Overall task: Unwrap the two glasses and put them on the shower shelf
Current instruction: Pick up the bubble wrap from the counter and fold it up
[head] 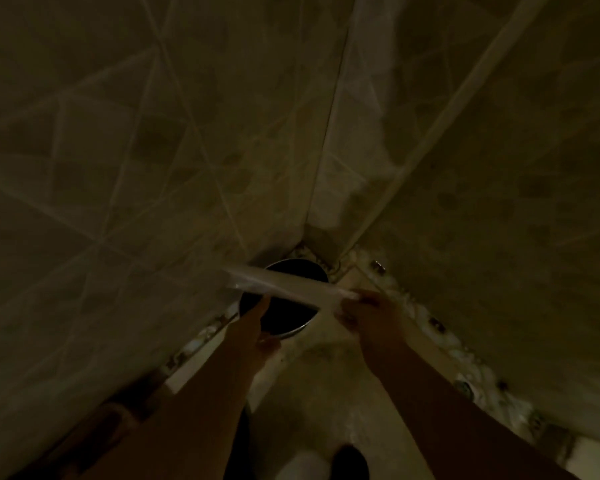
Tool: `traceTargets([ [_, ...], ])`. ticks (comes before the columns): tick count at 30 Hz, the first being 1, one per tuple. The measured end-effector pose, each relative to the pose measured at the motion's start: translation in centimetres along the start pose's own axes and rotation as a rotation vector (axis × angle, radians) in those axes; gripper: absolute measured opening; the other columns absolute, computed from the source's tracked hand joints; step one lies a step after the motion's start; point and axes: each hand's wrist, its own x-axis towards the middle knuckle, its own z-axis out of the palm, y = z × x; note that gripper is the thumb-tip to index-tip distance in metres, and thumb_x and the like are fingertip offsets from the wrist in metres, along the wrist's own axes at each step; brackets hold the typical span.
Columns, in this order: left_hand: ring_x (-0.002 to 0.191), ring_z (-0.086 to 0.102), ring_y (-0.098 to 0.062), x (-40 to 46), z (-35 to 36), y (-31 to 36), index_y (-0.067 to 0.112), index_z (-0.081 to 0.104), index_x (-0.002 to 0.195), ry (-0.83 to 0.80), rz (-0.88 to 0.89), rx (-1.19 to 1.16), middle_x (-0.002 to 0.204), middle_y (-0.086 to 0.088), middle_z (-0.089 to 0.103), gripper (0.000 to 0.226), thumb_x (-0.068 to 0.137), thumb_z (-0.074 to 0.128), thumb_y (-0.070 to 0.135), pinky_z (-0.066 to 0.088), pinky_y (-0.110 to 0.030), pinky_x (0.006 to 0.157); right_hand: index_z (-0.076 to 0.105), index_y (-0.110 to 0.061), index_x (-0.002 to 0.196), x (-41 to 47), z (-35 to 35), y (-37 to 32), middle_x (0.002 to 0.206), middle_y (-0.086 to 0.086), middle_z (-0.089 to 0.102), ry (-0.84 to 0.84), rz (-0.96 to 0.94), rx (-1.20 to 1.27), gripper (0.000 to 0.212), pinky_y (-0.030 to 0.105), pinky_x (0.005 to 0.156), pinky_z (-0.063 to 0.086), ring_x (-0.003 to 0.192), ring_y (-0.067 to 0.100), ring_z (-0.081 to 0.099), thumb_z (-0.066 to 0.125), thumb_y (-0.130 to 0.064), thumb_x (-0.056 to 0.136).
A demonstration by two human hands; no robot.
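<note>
The scene is very dark. A pale, translucent strip of wrapping (pixel 291 284) stretches across the mouth of a round dark bin (pixel 293 315) in the tiled corner. My right hand (pixel 361 308) pinches the strip's right end. My left hand (pixel 258 318) reaches over the bin's left rim, under the strip; its fingers are too dark to read. No glass and no shower shelf can be made out.
Two tiled walls (pixel 153 150) meet in a corner right behind the bin. A patterned border (pixel 430 323) runs along their base. The pale floor (pixel 319 386) lies below my arms, with a dark shoe (pixel 352 462) at the bottom edge.
</note>
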Motion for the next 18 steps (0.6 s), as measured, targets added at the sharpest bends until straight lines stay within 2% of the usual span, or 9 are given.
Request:
traceTargets([
  [2, 0.126, 0.058, -0.038, 0.2, 0.3, 0.2, 0.005, 0.046, 0.145, -0.023, 0.008, -0.085, 0.148, -0.022, 0.049, 0.056, 0.099, 0.065, 0.029, 0.054, -0.038, 0.073, 0.064, 0.000, 0.105, -0.2, -0.1, -0.6, 0.100, 0.015, 0.067, 0.015, 0.019, 0.065, 0.016, 0.028, 0.066, 0.056, 0.093, 0.027, 0.067, 0.061, 0.009, 0.092],
  [5, 0.112, 0.060, -0.037, 1.4, 0.5, 0.4, 0.004, 0.046, 0.144, -0.006, 0.029, -0.188, 0.147, -0.024, 0.048, 0.052, 0.098, 0.066, 0.020, 0.053, -0.041, 0.078, 0.063, 0.003, 0.113, 0.6, -0.2, 0.2, 0.109, 0.020, 0.067, -0.001, 0.041, 0.071, 0.023, 0.028, 0.066, 0.057, 0.097, 0.030, 0.067, 0.061, 0.012, 0.092],
  [8, 0.098, 0.063, -0.032, 3.1, 0.3, 0.0, 0.004, 0.053, 0.139, 0.021, 0.069, -0.044, 0.137, -0.022, 0.055, 0.046, 0.097, 0.068, 0.018, 0.053, -0.039, 0.072, 0.064, 0.003, 0.115, 2.1, -0.2, 2.5, 0.106, 0.019, 0.067, 0.027, 0.042, -0.019, 0.025, 0.023, 0.060, 0.058, 0.091, 0.025, 0.068, 0.062, 0.011, 0.091],
  [10, 0.101, 0.062, -0.031, 4.2, -0.3, -0.4, 0.006, 0.054, 0.138, 0.059, 0.073, 0.045, 0.133, -0.019, 0.057, 0.043, 0.099, 0.065, 0.020, 0.052, -0.039, 0.078, 0.064, 0.002, 0.112, 3.2, -0.1, 3.7, 0.101, 0.017, 0.068, 0.060, 0.064, -0.040, 0.023, 0.023, 0.058, 0.059, 0.085, 0.023, 0.068, 0.063, 0.011, 0.091],
  [13, 0.116, 0.060, -0.035, 5.5, -1.7, -0.9, 0.010, 0.052, 0.138, 0.074, 0.096, 0.150, 0.134, -0.016, 0.057, 0.038, 0.102, 0.057, 0.021, 0.050, -0.042, 0.089, 0.066, -0.003, 0.112, 4.9, 0.1, 5.5, 0.091, 0.012, 0.069, 0.101, 0.080, -0.093, 0.023, 0.033, 0.070, 0.061, 0.081, 0.023, 0.069, 0.062, 0.008, 0.092],
  [15, 0.118, 0.060, -0.035, 6.3, -2.3, -0.7, 0.012, 0.053, 0.134, 0.085, 0.118, 0.245, 0.135, -0.017, 0.058, 0.032, 0.103, 0.055, 0.020, 0.051, -0.043, 0.091, 0.066, -0.002, 0.115, 6.0, 0.5, 6.3, 0.091, 0.012, 0.070, 0.119, 0.064, -0.140, 0.025, 0.040, 0.080, 0.061, 0.081, 0.023, 0.069, 0.063, 0.006, 0.092],
  [16, 0.115, 0.060, -0.034, 6.6, -2.5, -0.6, 0.012, 0.054, 0.131, 0.093, 0.134, 0.298, 0.136, -0.018, 0.058, 0.028, 0.103, 0.054, 0.019, 0.051, -0.043, 0.091, 0.066, -0.002, 0.117, 6.6, 0.7, 6.6, 0.095, 0.013, 0.071, 0.119, 0.061, -0.147, 0.027, 0.039, 0.080, 0.060, 0.082, 0.023, 0.068, 0.064, 0.005, 0.091],
  [18, 0.111, 0.057, -0.031, 7.3, -2.9, -0.9, 0.008, 0.052, 0.135, 0.077, 0.168, 0.369, 0.140, -0.021, 0.055, 0.032, 0.105, 0.052, 0.017, 0.050, -0.047, 0.098, 0.066, -0.001, 0.120, 7.4, 1.3, 7.1, 0.098, 0.016, 0.070, 0.091, 0.065, -0.191, 0.029, 0.028, 0.064, 0.057, 0.079, 0.022, 0.065, 0.068, 0.000, 0.091],
])
